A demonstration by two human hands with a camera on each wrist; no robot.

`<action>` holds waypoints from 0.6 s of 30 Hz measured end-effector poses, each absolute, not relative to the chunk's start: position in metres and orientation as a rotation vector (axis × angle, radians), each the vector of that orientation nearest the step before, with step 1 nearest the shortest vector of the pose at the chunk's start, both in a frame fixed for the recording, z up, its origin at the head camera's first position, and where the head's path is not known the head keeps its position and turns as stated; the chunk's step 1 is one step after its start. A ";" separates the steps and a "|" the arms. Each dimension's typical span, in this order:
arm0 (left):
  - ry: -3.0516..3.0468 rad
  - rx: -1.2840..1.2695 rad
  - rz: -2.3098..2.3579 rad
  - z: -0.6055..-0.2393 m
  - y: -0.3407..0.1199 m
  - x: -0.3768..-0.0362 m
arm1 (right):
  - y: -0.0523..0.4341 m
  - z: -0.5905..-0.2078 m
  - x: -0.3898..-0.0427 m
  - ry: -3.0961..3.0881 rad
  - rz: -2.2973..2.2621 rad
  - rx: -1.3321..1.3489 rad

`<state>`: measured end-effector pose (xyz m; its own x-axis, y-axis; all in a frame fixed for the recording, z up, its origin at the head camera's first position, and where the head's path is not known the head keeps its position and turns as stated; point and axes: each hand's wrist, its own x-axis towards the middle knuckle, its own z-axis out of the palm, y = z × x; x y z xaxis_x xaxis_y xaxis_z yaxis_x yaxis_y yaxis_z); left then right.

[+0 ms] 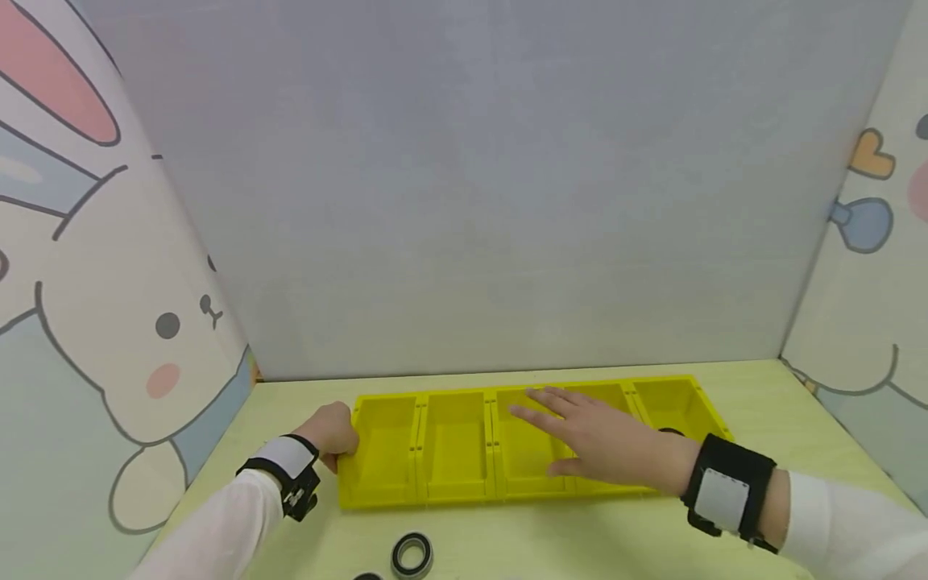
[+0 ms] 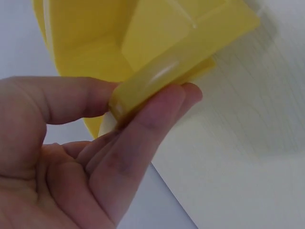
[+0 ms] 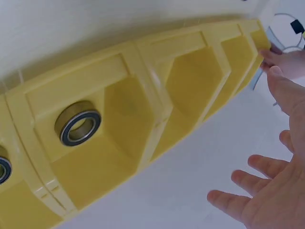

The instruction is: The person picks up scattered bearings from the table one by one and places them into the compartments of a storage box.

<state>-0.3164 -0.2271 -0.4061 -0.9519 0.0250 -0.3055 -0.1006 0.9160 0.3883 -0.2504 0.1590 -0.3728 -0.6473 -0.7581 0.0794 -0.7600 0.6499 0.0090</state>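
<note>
A row of joined yellow bins (image 1: 455,443) stretches across the table. My left hand (image 1: 332,432) grips its left end; in the left wrist view, thumb and fingers pinch the bin's rim (image 2: 157,76). Over the right half of the row my right hand (image 1: 605,443) is spread, fingers straight, holding nothing. The right wrist view shows a bearing (image 3: 77,123) inside the second bin from the right. Another bearing (image 3: 4,169), cut off by the frame edge, lies in the rightmost bin; the right wrist partly covers that bearing (image 1: 671,432) in the head view.
On the table in front of the bins lies a ring-shaped bearing (image 1: 412,556). Beside it a second dark ring (image 1: 368,576) is mostly cut off by the frame bottom. A grey panel (image 1: 478,201) stands behind, with cartoon-printed side panels (image 1: 174,362) at left and right.
</note>
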 end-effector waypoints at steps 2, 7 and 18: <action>2.737 -0.093 0.599 -0.402 -0.227 -0.316 | 0.151 -0.375 -0.241 -2.736 0.020 1.340; 2.705 -0.131 0.585 -0.396 -0.224 -0.314 | 0.136 -0.397 -0.219 -2.686 0.045 1.477; 2.699 -0.172 0.564 -0.396 -0.219 -0.312 | 0.135 -0.477 -0.191 -2.692 0.367 1.891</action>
